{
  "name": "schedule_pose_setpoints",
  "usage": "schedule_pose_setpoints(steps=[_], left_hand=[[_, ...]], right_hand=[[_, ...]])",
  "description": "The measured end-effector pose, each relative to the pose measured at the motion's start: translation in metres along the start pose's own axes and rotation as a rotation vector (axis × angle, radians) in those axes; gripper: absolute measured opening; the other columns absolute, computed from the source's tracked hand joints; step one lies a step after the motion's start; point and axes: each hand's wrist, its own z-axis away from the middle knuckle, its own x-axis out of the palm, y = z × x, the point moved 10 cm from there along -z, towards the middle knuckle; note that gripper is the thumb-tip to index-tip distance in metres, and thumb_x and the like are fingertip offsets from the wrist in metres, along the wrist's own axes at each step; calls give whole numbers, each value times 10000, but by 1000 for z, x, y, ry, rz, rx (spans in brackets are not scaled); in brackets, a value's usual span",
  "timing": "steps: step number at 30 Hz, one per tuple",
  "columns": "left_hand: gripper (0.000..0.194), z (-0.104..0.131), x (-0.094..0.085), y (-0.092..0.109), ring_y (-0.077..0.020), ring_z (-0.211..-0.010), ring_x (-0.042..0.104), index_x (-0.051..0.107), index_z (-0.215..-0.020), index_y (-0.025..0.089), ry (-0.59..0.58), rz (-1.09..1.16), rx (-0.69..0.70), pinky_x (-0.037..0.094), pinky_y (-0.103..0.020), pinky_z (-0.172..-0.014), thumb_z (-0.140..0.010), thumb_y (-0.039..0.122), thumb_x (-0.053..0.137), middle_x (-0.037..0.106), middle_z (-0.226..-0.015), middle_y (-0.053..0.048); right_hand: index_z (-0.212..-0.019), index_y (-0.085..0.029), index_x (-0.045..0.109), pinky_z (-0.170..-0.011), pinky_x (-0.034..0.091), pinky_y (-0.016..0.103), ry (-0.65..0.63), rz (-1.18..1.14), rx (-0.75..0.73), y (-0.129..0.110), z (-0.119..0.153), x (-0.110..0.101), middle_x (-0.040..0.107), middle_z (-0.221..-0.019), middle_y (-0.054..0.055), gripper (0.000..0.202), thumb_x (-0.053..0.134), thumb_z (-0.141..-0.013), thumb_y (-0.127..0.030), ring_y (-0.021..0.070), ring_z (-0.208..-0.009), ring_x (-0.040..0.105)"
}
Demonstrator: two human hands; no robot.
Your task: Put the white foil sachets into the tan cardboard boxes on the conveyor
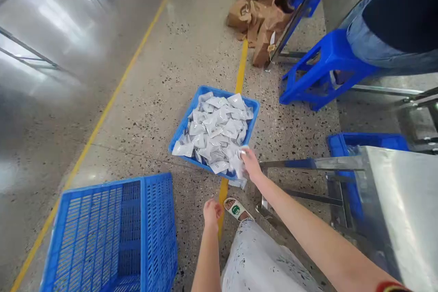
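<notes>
A small white plastic packet is apparently being pinched by the right hand at the near edge of a packet-filled shallow blue plastic tray on the speckled floor. The left hand is being held curled and empty above a yellow floor line.

We see a tray on the floor ahead, with packets heaped in it. The right hand lies at its near right corner, touching packets; the left hand hangs nearer, apart from it. A slatted crate lies near left. A metal table stands right, a stool behind it, paper bags farther back.
</notes>
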Motion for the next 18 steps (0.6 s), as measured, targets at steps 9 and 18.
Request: schedule_pose_setpoints(steps=[9,18], left_hand=[[489,-152,18,51,-206,-914,602,451,-1131,195,168,30,22,509,-315,-720,-768,484,606,549,-1059,-126],[504,-259,40,97,-132,-627,547,478,-1063,211,172,120,346,476,-303,-590,-604,223,687,572,-839,-11]], right_hand=[[-1417,-173,283,-962,376,422,383,421,-51,96,-109,-75,422,-1331,155,541,314,-900,-331,260,-1117,494],[-1226,-315,553,-1011,232,610,-128,913,-69,360,-198,35,287,-1462,78,999,871,-300,-120,442,-1330,146]])
